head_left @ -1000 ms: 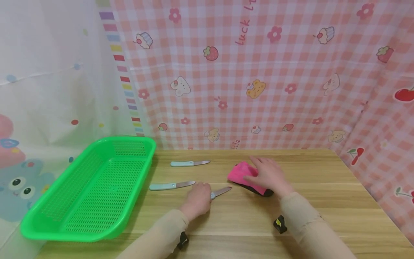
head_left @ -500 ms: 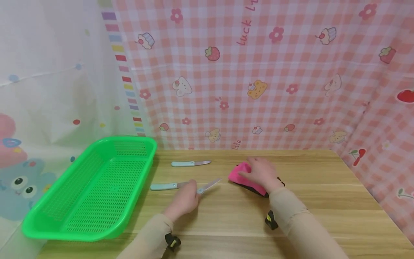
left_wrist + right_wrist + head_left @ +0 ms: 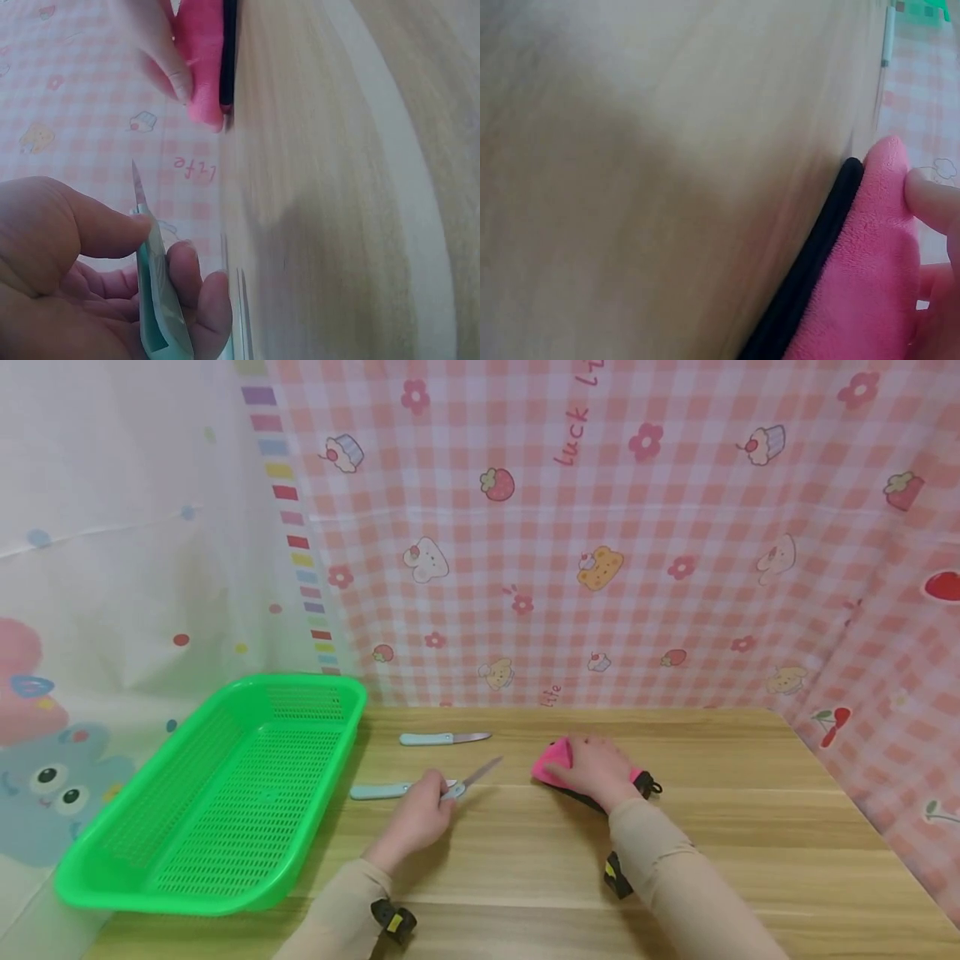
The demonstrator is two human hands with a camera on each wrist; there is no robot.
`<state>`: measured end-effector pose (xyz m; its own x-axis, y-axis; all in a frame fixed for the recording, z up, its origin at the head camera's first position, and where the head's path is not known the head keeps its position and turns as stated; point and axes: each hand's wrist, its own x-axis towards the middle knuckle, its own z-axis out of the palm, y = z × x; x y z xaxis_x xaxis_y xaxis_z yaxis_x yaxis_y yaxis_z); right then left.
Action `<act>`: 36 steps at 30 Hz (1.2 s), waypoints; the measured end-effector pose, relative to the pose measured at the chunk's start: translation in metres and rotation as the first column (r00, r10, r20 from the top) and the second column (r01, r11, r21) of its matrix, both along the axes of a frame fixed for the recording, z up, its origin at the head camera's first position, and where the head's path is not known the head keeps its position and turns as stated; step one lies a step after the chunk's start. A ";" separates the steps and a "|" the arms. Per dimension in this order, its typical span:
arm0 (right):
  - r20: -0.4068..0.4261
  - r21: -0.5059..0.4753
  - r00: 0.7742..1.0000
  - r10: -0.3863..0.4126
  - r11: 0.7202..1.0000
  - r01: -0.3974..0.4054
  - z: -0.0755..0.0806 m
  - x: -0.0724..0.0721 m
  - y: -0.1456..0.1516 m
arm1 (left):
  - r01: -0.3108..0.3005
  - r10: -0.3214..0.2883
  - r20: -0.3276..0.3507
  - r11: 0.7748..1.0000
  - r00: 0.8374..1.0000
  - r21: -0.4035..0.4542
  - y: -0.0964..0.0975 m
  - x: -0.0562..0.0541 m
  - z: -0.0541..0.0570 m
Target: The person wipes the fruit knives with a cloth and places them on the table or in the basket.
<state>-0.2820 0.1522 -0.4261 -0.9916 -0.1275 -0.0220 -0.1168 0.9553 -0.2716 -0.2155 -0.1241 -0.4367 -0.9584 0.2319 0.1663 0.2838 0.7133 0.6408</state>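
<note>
My left hand (image 3: 416, 818) holds a fruit knife (image 3: 161, 300) by its light blue-green handle, thumb along one side and fingers curled on the other. Its bare blade (image 3: 482, 770) points away and to the right. A second fruit knife (image 3: 378, 791) lies on the table just behind that hand, its blade partly covered by the fingers. Farther back lies a third one (image 3: 427, 738). My right hand (image 3: 596, 768) grips a fuzzy pink pouch (image 3: 870, 255) with a black edge; a black cord (image 3: 651, 785) sticks out at its right end. The palm hides most of the pouch.
A green mesh basket (image 3: 300, 852) stands on the left of the wooden table (image 3: 525, 877). Checked pink cloth (image 3: 465, 610) hangs along the table's back edge, and a white patterned sheet (image 3: 135, 593) hangs behind the basket.
My left hand has picked the nearest fruit knife up and drawn it left, blade now angled upward. My right hand has closed down over the pink pouch.
</note>
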 end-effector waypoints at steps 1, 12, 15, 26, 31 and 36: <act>0.007 0.001 1.000 -0.006 1.000 0.006 0.000 0.000 0.000 | -0.002 0.002 0.004 1.000 1.000 0.006 0.000 0.000 0.000; 0.000 0.008 0.999 -0.037 0.999 0.037 -0.006 0.001 -0.005 | -0.005 0.007 -0.025 0.997 1.000 0.071 0.002 -0.003 0.002; -0.014 0.013 0.999 -0.034 0.999 0.034 -0.008 0.000 -0.006 | -0.013 0.015 -0.025 0.997 1.000 0.082 0.003 -0.004 0.002; -0.073 0.016 0.997 0.027 1.000 -0.026 -0.012 0.002 -0.005 | -0.032 0.032 0.007 0.977 0.999 0.209 0.008 -0.004 0.006; -0.091 -0.014 0.994 0.055 0.998 -0.056 -0.013 0.004 -0.002 | -0.031 0.016 0.053 0.955 0.998 0.296 0.011 -0.004 0.008; -0.092 -0.027 0.990 0.107 0.994 -0.110 -0.012 0.006 0.004 | -0.039 -0.018 0.127 0.902 0.992 0.430 0.015 -0.007 0.011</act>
<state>-0.2756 0.1563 -0.4377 -0.9695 -0.2340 0.0724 -0.2450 0.9265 -0.2855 -0.2226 -0.1089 -0.4262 -0.9799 0.1546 0.1265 0.1752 0.3616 0.9157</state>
